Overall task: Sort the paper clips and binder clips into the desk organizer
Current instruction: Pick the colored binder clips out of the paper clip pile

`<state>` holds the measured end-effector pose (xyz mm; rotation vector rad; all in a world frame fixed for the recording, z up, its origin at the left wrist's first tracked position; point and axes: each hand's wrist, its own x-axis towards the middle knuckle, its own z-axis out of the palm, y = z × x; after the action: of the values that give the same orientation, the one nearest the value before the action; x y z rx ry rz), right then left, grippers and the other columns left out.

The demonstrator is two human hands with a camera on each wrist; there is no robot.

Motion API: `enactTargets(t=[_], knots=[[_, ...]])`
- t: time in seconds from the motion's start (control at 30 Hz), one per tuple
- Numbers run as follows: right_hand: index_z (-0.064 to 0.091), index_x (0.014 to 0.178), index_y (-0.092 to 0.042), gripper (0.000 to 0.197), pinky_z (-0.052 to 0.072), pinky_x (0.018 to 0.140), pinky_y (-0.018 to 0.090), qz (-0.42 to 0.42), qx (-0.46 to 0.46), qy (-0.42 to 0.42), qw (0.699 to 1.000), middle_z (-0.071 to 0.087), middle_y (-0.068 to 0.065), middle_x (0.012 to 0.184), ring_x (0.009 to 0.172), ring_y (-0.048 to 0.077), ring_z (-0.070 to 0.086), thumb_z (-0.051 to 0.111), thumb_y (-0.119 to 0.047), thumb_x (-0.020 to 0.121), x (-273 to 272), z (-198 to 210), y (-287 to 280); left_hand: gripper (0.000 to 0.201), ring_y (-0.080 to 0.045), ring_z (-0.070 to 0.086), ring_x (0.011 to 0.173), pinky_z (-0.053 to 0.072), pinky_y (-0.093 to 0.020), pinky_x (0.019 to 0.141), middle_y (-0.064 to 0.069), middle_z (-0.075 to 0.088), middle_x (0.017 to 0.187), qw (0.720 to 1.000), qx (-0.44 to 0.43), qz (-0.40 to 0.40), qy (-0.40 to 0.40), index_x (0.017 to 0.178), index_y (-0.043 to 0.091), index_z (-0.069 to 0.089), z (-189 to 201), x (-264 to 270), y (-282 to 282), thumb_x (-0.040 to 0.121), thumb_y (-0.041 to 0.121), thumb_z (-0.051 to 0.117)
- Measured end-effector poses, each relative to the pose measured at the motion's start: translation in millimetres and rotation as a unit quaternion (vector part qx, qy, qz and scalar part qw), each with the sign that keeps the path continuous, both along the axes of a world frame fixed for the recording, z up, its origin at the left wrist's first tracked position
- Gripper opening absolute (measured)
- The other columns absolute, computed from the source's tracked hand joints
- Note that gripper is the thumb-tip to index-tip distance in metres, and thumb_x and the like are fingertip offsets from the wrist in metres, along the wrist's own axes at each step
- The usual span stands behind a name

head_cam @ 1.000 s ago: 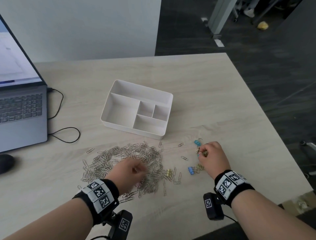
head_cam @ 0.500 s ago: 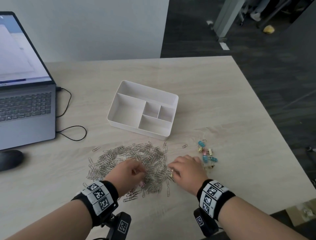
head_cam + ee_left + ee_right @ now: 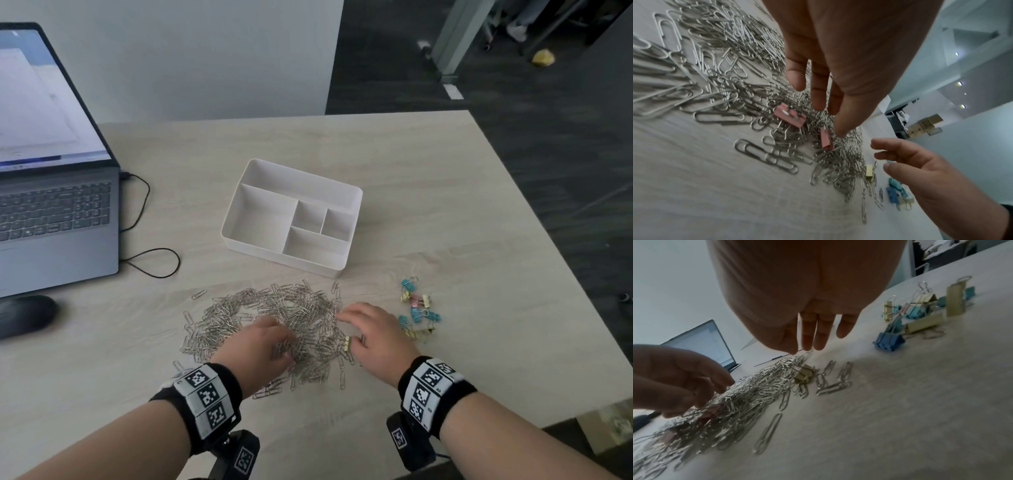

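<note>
Paper clips [image 3: 274, 322] lie in one wide silver heap on the table [image 3: 445, 205], between the two hands and in front of the white desk organizer [image 3: 293, 216], which has nothing in its compartments yet. The binder clips [image 3: 418, 313] are collected in a small coloured group to the right of the heap, apart from it; I judge they were put there to separate the two kinds before filling the organizer. Some are not yet taken out: two pink binder clips [image 3: 790, 116] are mixed into the heap under the left hand [image 3: 260, 346], and a yellow binder clip [image 3: 347, 343] lies at the heap's right edge, just beside the right hand [image 3: 376, 337].

In the left wrist view the left hand hangs over the pink clips with the fingers loosely extended downward, holding nothing that I can see. The right hand has its fingers spread and lowered to the heap's edge; its grip is not closed on anything.

For moving there is good room: the table surface to the right of the organizer and beyond the coloured group is bare wood, and the way from heap to organizer is short. On the left stand a laptop [image 3: 51, 171] and its cable [image 3: 150, 260], near the heap but not touching. The near table edge is close to the wrists, so loose clips pushed back could fall.
</note>
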<state>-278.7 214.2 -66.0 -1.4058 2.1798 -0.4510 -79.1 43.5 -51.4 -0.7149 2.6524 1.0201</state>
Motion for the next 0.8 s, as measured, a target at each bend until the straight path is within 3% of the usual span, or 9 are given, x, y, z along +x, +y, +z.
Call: enactTargets(t=[0.1, 0.23, 0.3, 0.43, 0.5, 0.6, 0.7, 0.8], knots=[[0.070, 0.111, -0.032, 0.028, 0.047, 0.090, 0.035, -0.018, 0.008, 0.036, 0.999, 0.058, -0.017, 0.105, 0.095, 0.005, 0.051, 0.063, -0.027, 0.085, 5.1, -3.0, 8.8, 0.021, -0.002, 0.053, 0.083, 0.044, -0.018, 0.078, 0.015, 0.056, 0.108, 0.999, -0.017, -0.031, -0.007, 0.106, 0.039, 0.070, -3.5, -1.3, 2.7, 0.087, 0.035, 0.062], [0.072, 0.095, -0.034, 0.012, 0.046, 0.086, 0.037, -0.027, 0.028, 0.036, 0.999, 0.055, -0.020, 0.094, 0.090, 0.005, 0.049, 0.065, -0.034, 0.086, 9.1, -4.2, 15.9, 0.015, -0.002, 0.051, 0.078, 0.038, -0.015, 0.074, 0.015, 0.057, 0.102, 0.999, -0.018, -0.032, -0.009, 0.098, 0.035, 0.073, -6.9, -0.5, 4.4, 0.087, 0.033, 0.063], [0.070, 0.088, -0.032, 0.006, 0.048, 0.083, 0.033, -0.047, 0.014, 0.013, 0.999, 0.056, -0.020, 0.092, 0.088, 0.004, 0.051, 0.065, -0.034, 0.086, 8.3, -1.0, 16.3, 0.013, -0.001, 0.052, 0.076, 0.036, -0.011, 0.071, 0.016, 0.056, 0.097, 0.999, -0.012, -0.032, -0.008, 0.095, 0.034, 0.073, -6.6, 0.5, 3.8, 0.087, 0.033, 0.063], [0.068, 0.091, -0.029, 0.004, 0.048, 0.070, 0.015, -0.155, -0.010, -0.029, 0.987, 0.063, -0.017, 0.087, 0.078, -0.002, 0.059, 0.065, -0.026, 0.091, -9.6, 12.9, 12.2, 0.010, 0.002, 0.054, 0.074, 0.033, -0.004, 0.064, 0.017, 0.054, 0.091, 0.999, -0.002, -0.041, -0.011, 0.091, 0.034, 0.071, -3.6, 4.7, 1.6, 0.082, 0.032, 0.066], [0.067, 0.092, -0.031, 0.004, 0.049, 0.067, 0.017, -0.217, -0.006, -0.011, 0.976, 0.065, -0.019, 0.084, 0.074, -0.002, 0.060, 0.066, -0.027, 0.091, -26.2, 12.5, 11.7, 0.009, 0.003, 0.054, 0.075, 0.032, -0.004, 0.063, 0.017, 0.056, 0.089, 0.999, -0.008, -0.031, -0.015, 0.091, 0.033, 0.071, -4.1, 8.1, 0.1, 0.085, 0.029, 0.066], [0.067, 0.089, -0.034, 0.003, 0.050, 0.083, 0.035, -0.228, 0.045, 0.073, 0.970, 0.065, -0.019, 0.085, 0.085, 0.009, 0.062, 0.065, -0.031, 0.089, -44.5, 6.4, 10.7, 0.012, 0.007, 0.055, 0.073, 0.036, -0.004, 0.064, 0.021, 0.060, 0.080, 0.999, 0.008, 0.025, -0.035, 0.086, 0.034, 0.070, -3.3, 11.9, -2.3, 0.085, 0.023, 0.067], [0.067, 0.092, -0.033, 0.006, 0.041, 0.085, 0.037, -0.211, 0.095, 0.111, 0.967, 0.061, -0.014, 0.103, 0.103, 0.017, 0.054, 0.063, -0.033, 0.088, -45.3, 1.7, 10.9, 0.008, 0.004, 0.063, 0.062, 0.048, -0.010, 0.060, 0.015, 0.069, 0.071, 0.988, 0.085, 0.126, -0.036, 0.080, 0.032, 0.072, 3.2, 13.0, -4.2, 0.085, 0.025, 0.071], [0.068, 0.096, -0.030, 0.013, 0.045, 0.085, 0.038, -0.183, 0.024, 0.119, 0.976, 0.058, -0.012, 0.105, 0.100, 0.017, 0.054, 0.064, -0.031, 0.084, -26.2, 2.9, 6.4, 0.007, -0.009, 0.069, 0.058, 0.056, -0.020, 0.054, -0.001, 0.074, 0.075, 0.947, 0.213, 0.241, -0.011, 0.085, 0.021, 0.074, 11.9, 12.1, -4.0, 0.089, 0.018, 0.069]])
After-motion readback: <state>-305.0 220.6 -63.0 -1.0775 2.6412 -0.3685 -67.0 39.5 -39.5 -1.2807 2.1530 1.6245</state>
